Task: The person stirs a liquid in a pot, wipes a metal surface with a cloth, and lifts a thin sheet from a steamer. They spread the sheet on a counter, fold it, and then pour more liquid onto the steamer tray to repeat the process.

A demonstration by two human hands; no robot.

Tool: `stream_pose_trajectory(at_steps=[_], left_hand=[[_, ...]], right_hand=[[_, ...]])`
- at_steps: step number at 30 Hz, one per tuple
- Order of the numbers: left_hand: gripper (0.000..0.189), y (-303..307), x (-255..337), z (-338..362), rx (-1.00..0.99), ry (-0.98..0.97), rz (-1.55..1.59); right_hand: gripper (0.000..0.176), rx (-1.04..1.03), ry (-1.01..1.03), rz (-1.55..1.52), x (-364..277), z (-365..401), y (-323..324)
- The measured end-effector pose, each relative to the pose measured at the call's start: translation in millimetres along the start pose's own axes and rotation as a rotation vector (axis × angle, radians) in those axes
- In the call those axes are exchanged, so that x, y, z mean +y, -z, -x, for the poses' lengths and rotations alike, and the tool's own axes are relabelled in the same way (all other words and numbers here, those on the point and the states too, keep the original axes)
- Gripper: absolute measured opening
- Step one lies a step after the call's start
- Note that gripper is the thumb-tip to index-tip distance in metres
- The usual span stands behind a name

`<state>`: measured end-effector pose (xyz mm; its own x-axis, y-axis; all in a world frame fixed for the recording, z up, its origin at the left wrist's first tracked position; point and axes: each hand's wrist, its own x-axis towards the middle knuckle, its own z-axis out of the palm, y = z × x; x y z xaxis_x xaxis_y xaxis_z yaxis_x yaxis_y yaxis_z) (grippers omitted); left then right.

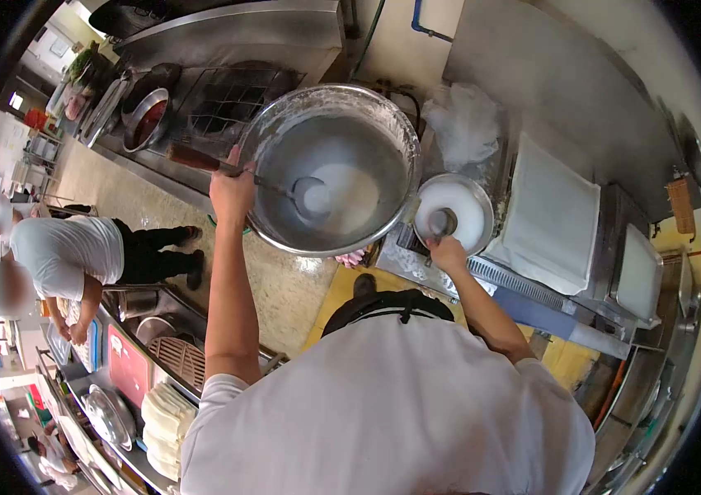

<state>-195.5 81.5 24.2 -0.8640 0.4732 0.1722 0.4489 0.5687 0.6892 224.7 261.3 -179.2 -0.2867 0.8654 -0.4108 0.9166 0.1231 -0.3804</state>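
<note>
My left hand [232, 195] is closed around the handle of a long ladle [274, 188] with a wooden grip, close to the rim of a large metal bowl [265, 233]. The ladle's round end reaches into the bowl, over a pale, milky liquid [350, 198]. White residue coats the bowl's inner wall. To the right stands a smaller metal bowl [491, 216] of white contents. My right hand [449, 254] is closed on a small metal scoop [442, 221], which is inside this smaller bowl; its exact shape is partly hidden.
A white cloth [550, 214] covers a flat surface at right, with a crumpled plastic bag [463, 124] behind the small bowl. A stove grate [239, 95] and a bowl of red sauce [147, 120] lie left. A co-worker [70, 256] stands at a counter with a red cutting board [128, 363].
</note>
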Motion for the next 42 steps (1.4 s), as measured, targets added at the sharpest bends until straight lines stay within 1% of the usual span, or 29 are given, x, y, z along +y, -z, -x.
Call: stream_pose_trajectory(at_steps=[2, 3, 5, 6, 8, 9, 10, 12, 13, 16, 17, 18, 20, 21, 24, 25, 26, 27, 28, 29, 32, 35, 38, 41, 42], left_hand=[[0.051, 0.9, 4.3, 2.2, 0.003, 0.027, -0.015], [0.051, 0.6, 5.4, 2.3, 0.006, 0.043, -0.022], [0.051, -11.5, -24.5, -9.9, 0.058, -0.016, -0.03], [0.051, -15.5, -35.6, -16.5, 0.089, -0.043, -0.033], [0.05, -12.6, -38.3, -19.5, 0.018, -0.076, 0.033], [0.05, -10.3, -39.8, -20.0, -0.019, -0.09, 0.066], [0.049, -9.2, -39.5, -20.0, -0.02, -0.079, 0.088], [0.048, -9.0, -31.2, -18.0, -0.022, -0.057, 0.137], [0.045, -7.7, -24.8, -15.4, 0.012, -0.096, 0.094], [0.045, -2.5, -4.1, -11.0, 0.041, -0.159, 0.015], [0.047, 1.4, 10.8, -5.3, 0.024, -0.144, 0.062], [0.048, 7.9, 25.1, -2.0, 0.001, -0.139, 0.023], [0.05, 17.4, 44.6, 2.6, -0.046, -0.13, -0.056], [0.05, 13.8, 44.6, 3.3, -0.019, -0.116, -0.038], [0.05, 11.7, 40.4, 8.8, -0.048, -0.169, -0.073], [0.05, 9.8, 39.7, 11.9, -0.046, -0.179, -0.033], [0.039, 8.8, 40.8, 15.2, -0.05, -0.166, -0.025], [0.029, 9.8, 42.4, 17.1, -0.052, -0.152, -0.018], [0.023, 9.3, 43.1, 19.0, -0.055, -0.139, -0.01], [0.02, 7.7, 41.0, 22.0, -0.016, -0.168, 0.044], [0.019, 14.3, 42.5, 28.4, -0.034, -0.18, 0.042], [0.016, 16.5, 41.0, 32.7, -0.04, -0.194, 0.102], [0.017, 14.9, 40.3, 36.2, -0.031, -0.204, 0.099], [0.018, 12.7, 39.0, 37.4, -0.009, -0.25, 0.127], [0.019, 12.8, 39.5, 37.4, -0.011, -0.26, 0.132]], right_hand=[[0.044, 0.085, 0.033, -0.049, 19.9, -17.7, -22.4], [0.038, 0.101, 0.001, -0.186, 32.5, -30.6, -33.9], [0.027, 0.129, -0.058, -0.455, 56.3, -54.0, -46.9], [0.021, 0.101, -0.082, -0.644, 59.6, -59.3, -39.1], [0.009, 0.034, -0.133, -1.019, 59.5, -61.4, -19.5], [0.011, 0.047, -0.137, -1.084, 47.0, -50.7, 2.4], [0.019, 0.06, -0.141, -1.147, 23.8, -31.5, 36.9], [0.017, 0.118, -0.077, -1.169, -7.4, -13.2, 82.9], [0.016, 0.104, 0.001, -1.138, -19.4, -9.0, 102.5], [0.016, 0.064, 0.217, -1.068, -57.6, 9.8, 159.1], [0.016, 0.054, 0.28, -1.066, -80.4, 21.7, 177.8], [0.017, 0.045, 0.348, -1.064, -102.8, 31.6, 190.4], [0.018, -0.013, 0.424, -0.9, -141.1, 44.1, 204.5], [0.018, -0.041, 0.46, -0.819, -155.8, 45.1, 205.0], [0.015, -0.064, 0.775, -0.239, -188.1, 16.5, 177.0], [0.014, -0.01, 0.819, -0.069, -199.9, 12.2, 163.6], [0.015, 0.042, 0.86, 0.101, -211.1, 8.7, 147.9], [0.016, 0.055, 0.829, 0.244, -221.0, 3.8, 130.8], [0.018, 0.069, 0.797, 0.386, -228.2, -2.4, 113.0], [0.019, 0.084, 0.762, 0.528, -231.2, -11.7, 96.6], [0.022, 0.095, 0.835, 0.759, -231.0, -51.6, 44.0], [0.022, 0.142, 0.964, 0.951, -228.0, -69.1, 20.2], [0.022, 0.237, 0.96, 0.933, -221.8, -72.4, -2.6], [0.021, 0.188, 0.905, 0.865, -203.7, -89.5, -41.1], [0.021, 0.025, 0.871, 0.83, -204.4, -85.0, -42.1]])
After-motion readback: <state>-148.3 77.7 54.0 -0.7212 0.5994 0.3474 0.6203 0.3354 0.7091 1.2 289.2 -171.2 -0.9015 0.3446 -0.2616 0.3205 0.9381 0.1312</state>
